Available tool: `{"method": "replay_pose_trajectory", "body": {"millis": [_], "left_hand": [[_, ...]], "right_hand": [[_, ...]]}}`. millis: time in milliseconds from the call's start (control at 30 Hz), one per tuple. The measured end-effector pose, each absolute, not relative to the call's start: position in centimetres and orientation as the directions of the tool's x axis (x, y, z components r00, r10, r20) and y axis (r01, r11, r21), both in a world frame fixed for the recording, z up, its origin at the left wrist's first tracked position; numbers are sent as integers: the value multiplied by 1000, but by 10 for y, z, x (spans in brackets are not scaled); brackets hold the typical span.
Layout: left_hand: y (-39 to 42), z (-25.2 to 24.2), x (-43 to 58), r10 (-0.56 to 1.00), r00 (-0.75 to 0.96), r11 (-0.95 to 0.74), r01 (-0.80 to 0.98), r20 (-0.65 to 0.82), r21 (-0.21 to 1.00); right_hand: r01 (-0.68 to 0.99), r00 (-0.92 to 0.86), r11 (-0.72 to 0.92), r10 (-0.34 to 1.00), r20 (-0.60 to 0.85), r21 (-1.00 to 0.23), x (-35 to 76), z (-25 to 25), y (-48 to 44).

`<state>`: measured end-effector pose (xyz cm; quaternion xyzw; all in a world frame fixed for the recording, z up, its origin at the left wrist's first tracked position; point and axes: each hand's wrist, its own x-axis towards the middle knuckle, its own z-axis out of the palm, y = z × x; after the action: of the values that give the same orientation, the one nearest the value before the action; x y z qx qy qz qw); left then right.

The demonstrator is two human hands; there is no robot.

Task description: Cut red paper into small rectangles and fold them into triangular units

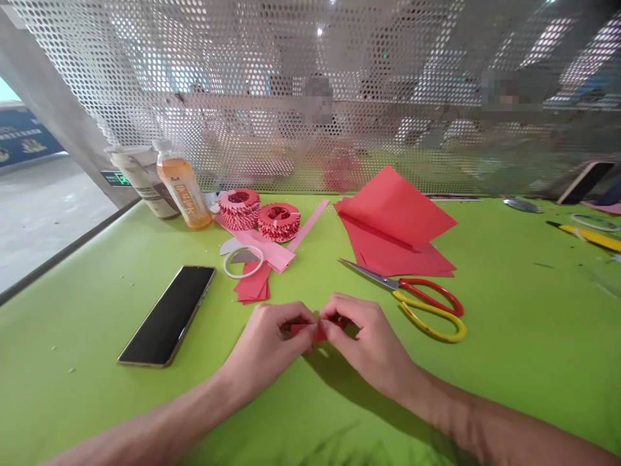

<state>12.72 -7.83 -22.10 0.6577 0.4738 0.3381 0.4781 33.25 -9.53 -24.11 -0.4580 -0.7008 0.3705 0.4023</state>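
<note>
Red folded paper piece pinched between both hands, low over the green table. Left hand and right hand curled closed, fingertips gripping it from either side. Red-and-yellow-handled scissors lie just beside right hand; phone left.

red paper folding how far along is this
Two rings of folded red and pink paper look done. In hand, the left hand and right hand pinch a small folded red piece between them. Probably still left: a pile of red paper sheets and a small stack of cut red strips, which look unused so far.
</note>
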Motion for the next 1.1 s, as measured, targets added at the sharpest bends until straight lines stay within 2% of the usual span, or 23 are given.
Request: {"method": "replay_pose_trajectory", "body": {"millis": [233, 433, 600, 733, 833, 867, 933, 1033, 1100], "left_hand": [[-72, -217, 120, 967, 248, -15, 268, -54, 963], [-69, -217, 119, 966, 240, 51, 182, -95, 982], [-66, -216, 122, 959, 255, 79, 171, -122, 982], [-58, -220, 115, 989, 135, 26, 212, -55, 977], [-60, -222, 111, 993, -6, -113, 302, 120, 946], [-62, -222, 111, 984, -1, -167, 326, 176, 931], [-68, -221, 114, 966, 129, -253, 333, 222, 908], [-77, -215, 120, 902, 400, -296, 297, 163, 908], [-79, -212, 122, 877, 458, -301, 298, 141, 906]], "right_hand": [[309, -164, 151, 981, 103, -939, 338, -241, -83], [225, -144, 113, 986, 82, -968, 340, -241, -81], [230, -202, 179, 970, 133, -957, 338, -241, -83], [234, -86, 167, 985, 150, -958, 342, -239, -80], [243, -11, 135, 991, 136, -961, 344, -241, -79], [244, -10, 126, 992, 128, -962, 343, -242, -79], [247, -35, 146, 989, 142, -958, 340, -244, -82], [243, -125, 259, 964, 235, -935, 335, -245, -88], [213, -222, 308, 940, 261, -927, 333, -243, -93]]}}
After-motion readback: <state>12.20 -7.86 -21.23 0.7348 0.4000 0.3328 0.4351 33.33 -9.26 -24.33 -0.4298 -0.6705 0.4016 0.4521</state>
